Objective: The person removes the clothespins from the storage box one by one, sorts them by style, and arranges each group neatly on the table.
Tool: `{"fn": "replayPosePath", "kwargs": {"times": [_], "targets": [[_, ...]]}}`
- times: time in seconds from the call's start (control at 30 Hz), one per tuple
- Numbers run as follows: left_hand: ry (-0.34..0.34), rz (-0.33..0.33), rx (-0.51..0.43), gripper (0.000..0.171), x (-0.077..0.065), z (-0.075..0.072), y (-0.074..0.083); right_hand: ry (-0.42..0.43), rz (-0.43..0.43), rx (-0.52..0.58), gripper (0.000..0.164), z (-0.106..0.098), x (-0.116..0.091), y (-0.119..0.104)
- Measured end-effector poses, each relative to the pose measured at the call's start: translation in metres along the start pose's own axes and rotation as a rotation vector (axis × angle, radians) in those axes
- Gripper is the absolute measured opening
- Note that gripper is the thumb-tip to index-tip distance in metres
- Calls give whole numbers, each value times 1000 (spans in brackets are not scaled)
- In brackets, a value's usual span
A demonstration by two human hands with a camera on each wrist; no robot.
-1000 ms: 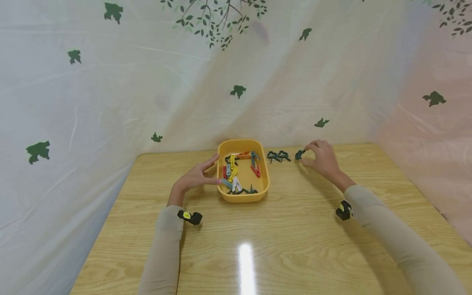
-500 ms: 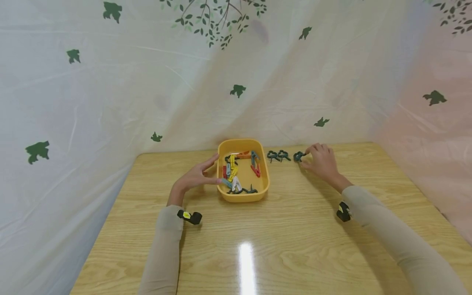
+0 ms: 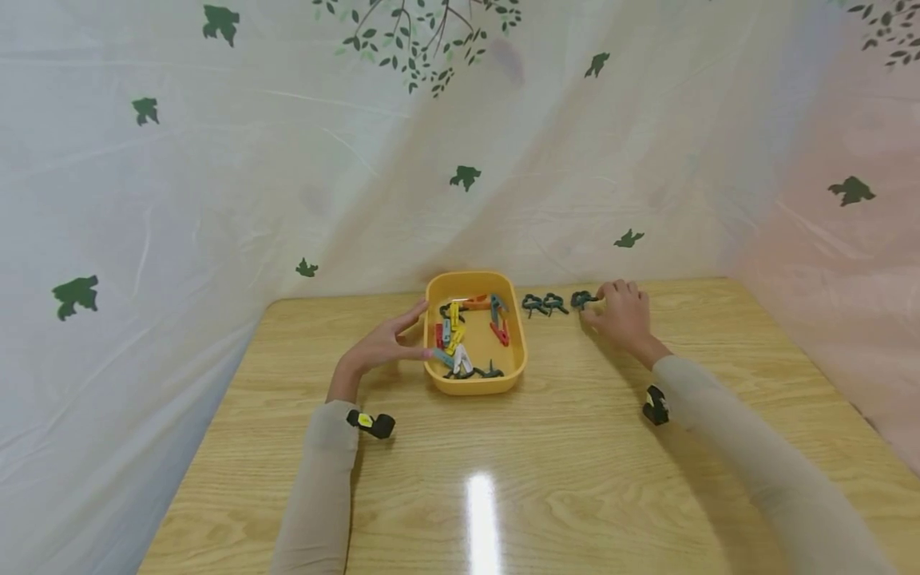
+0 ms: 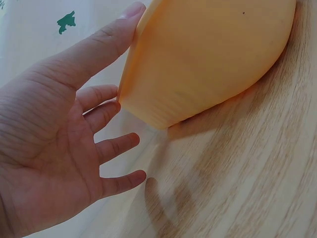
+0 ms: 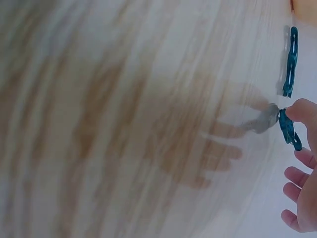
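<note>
My left hand [image 3: 381, 345] is at the left side of a yellow plastic tub [image 3: 476, 388]. In the left wrist view its thumb and two fingertips touch the tub's rim, while the other fingers [image 4: 119, 148] extend free. To the right of the tub, my right hand [image 3: 624, 318] pinches a dark green clip [image 3: 580, 299] between thumb and forefinger. In the right wrist view this green clip [image 5: 287, 126] is close over the table, its shadow beside it. Two similar green clips, a left one [image 3: 533, 303] and a right one [image 3: 554, 303], lie side by side between tub and hand.
Inside the tub are yellow clips [image 3: 454, 314], a white clip [image 3: 461, 361], red clips [image 3: 501, 332] and several others in blue, orange and dark green. The wooden table [image 3: 561, 455] ends at a pale curtain [image 3: 402, 200] with leaf prints.
My right hand has shifted slightly left and turned the green clip, which now lines up more with the two beside it. The left hand and tub look unchanged.
</note>
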State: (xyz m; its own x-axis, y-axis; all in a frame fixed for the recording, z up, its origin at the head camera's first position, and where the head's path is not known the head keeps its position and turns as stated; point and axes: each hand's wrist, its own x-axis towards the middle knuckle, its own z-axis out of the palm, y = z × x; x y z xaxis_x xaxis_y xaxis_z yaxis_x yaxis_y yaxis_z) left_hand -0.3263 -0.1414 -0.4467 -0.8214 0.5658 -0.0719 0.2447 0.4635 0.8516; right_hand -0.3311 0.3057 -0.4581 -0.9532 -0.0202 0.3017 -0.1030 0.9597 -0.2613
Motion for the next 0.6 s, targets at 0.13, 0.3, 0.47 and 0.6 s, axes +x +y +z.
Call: {"fn": "replayPosePath", "kwargs": {"times": [0.13,0.3,0.47,0.6], "targets": [[3,10,-1,96,-1,0,1,-34,25,11,46,2,2,-3],[4,18,-5,97,0,1,0,-60,53,22,46,6,5,-5],[5,7,-6,98,0,0,0,-72,73,41,45,10,6,-9],[4,-5,1,98,-1,0,0,-77,74,39,46,12,5,-9]]}}
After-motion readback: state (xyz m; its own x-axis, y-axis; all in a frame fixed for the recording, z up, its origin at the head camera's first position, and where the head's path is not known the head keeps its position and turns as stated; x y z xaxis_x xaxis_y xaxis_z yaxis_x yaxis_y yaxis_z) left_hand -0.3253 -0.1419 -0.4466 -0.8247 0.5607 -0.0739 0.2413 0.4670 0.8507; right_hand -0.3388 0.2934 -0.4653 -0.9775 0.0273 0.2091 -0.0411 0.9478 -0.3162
